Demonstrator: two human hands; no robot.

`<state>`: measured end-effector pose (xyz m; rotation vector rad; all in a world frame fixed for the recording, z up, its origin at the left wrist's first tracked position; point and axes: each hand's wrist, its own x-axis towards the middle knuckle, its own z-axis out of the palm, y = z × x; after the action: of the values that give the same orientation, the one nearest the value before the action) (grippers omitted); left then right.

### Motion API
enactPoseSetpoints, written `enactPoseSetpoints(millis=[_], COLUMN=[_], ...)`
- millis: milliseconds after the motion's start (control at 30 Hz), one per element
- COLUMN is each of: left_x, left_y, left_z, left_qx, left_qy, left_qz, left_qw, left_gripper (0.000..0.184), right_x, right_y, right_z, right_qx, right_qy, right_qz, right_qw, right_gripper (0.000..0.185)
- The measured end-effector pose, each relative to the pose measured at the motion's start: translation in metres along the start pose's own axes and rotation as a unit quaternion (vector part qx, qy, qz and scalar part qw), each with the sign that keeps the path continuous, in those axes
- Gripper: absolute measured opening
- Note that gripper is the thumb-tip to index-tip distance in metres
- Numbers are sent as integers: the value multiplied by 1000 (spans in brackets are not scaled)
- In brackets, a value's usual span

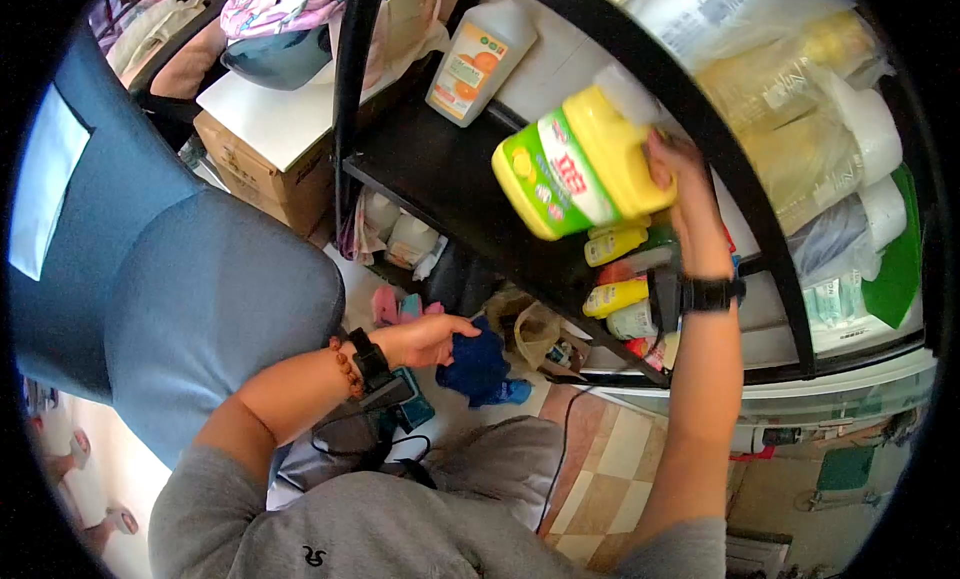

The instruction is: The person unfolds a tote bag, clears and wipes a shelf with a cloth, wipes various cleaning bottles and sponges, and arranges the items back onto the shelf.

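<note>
My right hand (675,179) grips a yellow jug of liquid detergent (560,169) at its handle side, tilted above the black shelf (430,179). The jug has a green and white label and a pale cap. My left hand (430,341) is lower down, in front of the shelf, with its fingers curled and thumb forward. Dark blue cloth (475,367) bunches at its fingers and appears held there, though the fingers partly hide the grip. On the shelf stands a translucent white bottle with an orange label (470,67).
Smaller yellow bottles (615,297) crowd the shelf's right part, below the jug. Plastic-wrapped bottles (800,119) line the upper right. A blue-grey chair (200,279) stands at left, near a cardboard box (260,169). A black cable (568,439) runs by my legs.
</note>
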<state>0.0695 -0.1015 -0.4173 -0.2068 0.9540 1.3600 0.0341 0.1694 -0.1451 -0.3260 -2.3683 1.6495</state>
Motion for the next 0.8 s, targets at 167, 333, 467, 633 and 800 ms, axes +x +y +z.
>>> enactPoseSetpoints(millis=[167,333,467,633,800], left_x=[3,11,10,-5,12], left_y=[-3,1,4,10,-3], left_z=[-10,-23,-21,-10,-11], left_qx=[-8,-16,-7,-3,-42], left_qy=[-150,-136,-133,-80,-127], left_qz=[37,48,44,41,75], left_qw=[988,989,990,996,988], left_gripper=[33,28,28,35,41], right_x=[71,120,151,158,129], right_y=[15,25,44,47,37], right_z=[16,19,11,12,19], right_qx=[-138,-182,-231,-241,-247], right_qy=[-30,-78,-100,-91,-80], right_qz=[-33,-47,-32,-25,-50], right_qw=[989,979,967,966,964], right_gripper=[38,36,32,28,49])
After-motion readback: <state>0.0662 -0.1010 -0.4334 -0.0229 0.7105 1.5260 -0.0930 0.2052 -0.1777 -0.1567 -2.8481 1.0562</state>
